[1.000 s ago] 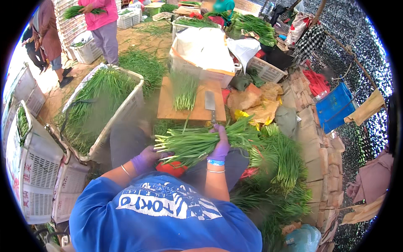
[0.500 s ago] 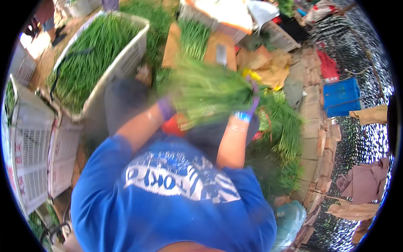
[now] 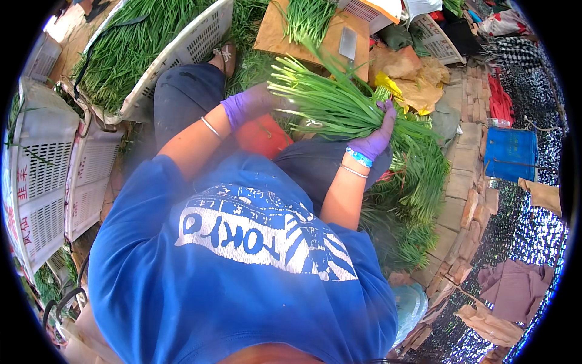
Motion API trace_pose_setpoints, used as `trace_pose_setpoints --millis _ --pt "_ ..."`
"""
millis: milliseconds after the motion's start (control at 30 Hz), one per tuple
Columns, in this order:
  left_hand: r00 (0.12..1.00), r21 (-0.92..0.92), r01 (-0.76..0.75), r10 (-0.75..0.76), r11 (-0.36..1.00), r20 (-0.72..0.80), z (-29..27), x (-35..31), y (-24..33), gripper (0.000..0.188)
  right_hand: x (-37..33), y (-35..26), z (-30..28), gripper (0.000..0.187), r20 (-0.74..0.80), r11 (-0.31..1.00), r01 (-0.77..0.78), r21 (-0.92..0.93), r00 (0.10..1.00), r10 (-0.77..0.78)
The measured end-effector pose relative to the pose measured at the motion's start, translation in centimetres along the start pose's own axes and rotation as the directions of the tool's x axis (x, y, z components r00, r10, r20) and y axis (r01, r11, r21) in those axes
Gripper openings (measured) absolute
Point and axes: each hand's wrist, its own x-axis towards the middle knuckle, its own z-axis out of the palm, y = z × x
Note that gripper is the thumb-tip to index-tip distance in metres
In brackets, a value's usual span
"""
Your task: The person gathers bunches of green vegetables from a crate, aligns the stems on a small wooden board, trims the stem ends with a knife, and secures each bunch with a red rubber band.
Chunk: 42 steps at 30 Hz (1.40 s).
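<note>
A bunch of long green chives [image 3: 327, 103] lies across in front of me, its pale stem ends pointing left. My right hand [image 3: 377, 134], in a purple glove, grips the bunch toward its leafy right side, fingers wrapped round the stalks. My left hand [image 3: 259, 102], also purple-gloved, is beside the stem ends; motion smears its fingers, so their pose and any contact cannot be made out. Beyond the bunch, more chives [image 3: 308, 19] rest on a wooden board [image 3: 276, 36], next to a cleaver [image 3: 348, 43].
A white crate [image 3: 182, 57] heaped with chives stands at the far left, with more white crates [image 3: 42, 170] nearer. Piled chives [image 3: 418, 182] lie right of my knee. A red object [image 3: 264, 134] sits between my legs. Bricks [image 3: 464, 206] and a blue container [image 3: 511, 151] line the right.
The chives were a wide blur and now appear sharper, with the stem ends showing at the left. My left hand has moved up and right toward those ends. My right hand keeps its grip.
</note>
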Motion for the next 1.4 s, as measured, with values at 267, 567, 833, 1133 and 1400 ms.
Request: trace_pose_setpoints --millis 267,567,833,1133,1400 --pt "0.999 -0.133 0.028 -0.031 0.991 -0.021 0.1 -1.0 -0.9 0.032 0.6 0.4 0.1 0.023 -0.152 0.990 -0.103 -0.094 0.984 0.089" --pt "0.995 -0.159 0.095 -0.092 0.983 0.026 -1.7 -2.0 -2.5 0.036 -0.2 0.8 1.3 0.018 -0.108 0.993 -0.066 -0.096 0.993 0.055" --pt "0.977 -0.009 0.209 -0.208 0.978 0.053 -7.7 -5.9 -0.2 0.020 2.7 -2.4 -2.4 0.013 -0.183 0.996 -0.063 0.057 0.980 0.073" --pt "0.981 0.301 -0.117 0.062 0.947 0.186 2.1 0.4 0.2 0.036 2.5 1.1 -1.6 0.014 -0.100 0.985 -0.171 -0.035 0.981 0.166" --pt "0.952 0.477 -0.297 0.295 0.827 0.080 0.6 -0.9 -0.9 0.027 2.5 0.8 -1.8 0.016 -0.119 0.987 -0.151 0.060 0.980 0.157"
